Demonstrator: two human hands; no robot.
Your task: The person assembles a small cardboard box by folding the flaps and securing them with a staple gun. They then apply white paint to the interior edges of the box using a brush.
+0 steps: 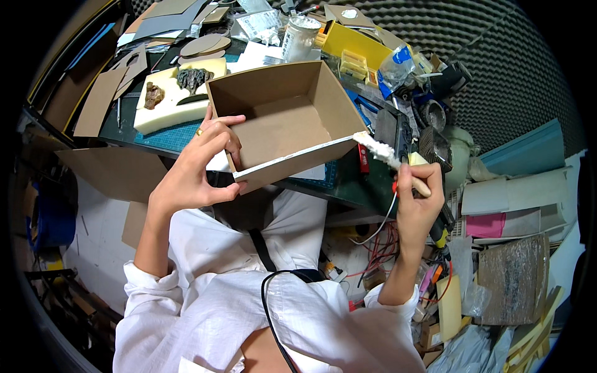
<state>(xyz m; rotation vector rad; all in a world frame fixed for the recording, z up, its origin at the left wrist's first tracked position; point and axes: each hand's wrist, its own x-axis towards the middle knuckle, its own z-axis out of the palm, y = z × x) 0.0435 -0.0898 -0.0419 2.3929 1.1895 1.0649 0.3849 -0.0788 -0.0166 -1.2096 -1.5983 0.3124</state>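
An open brown cardboard box (267,90) is tilted toward me at the table's near edge. My left hand (202,158) grips its near left corner, with fingers inside the wall and the thumb below. A strip of white paste (298,154) runs along the box's near top edge. My right hand (418,202) is closed round the wooden handle of a stick-like tool (379,149), whose front end is thickly coated in white paste. The coated tip is at the box's near right corner; whether it touches, I cannot tell.
Behind the box stands a jar (301,38) smeared with white. A pale foam block (168,118) holding two dark, rock-like pieces lies left on a green cutting mat (158,140). Tools and containers crowd the right side. Cables (379,255) hang below the table near my right arm.
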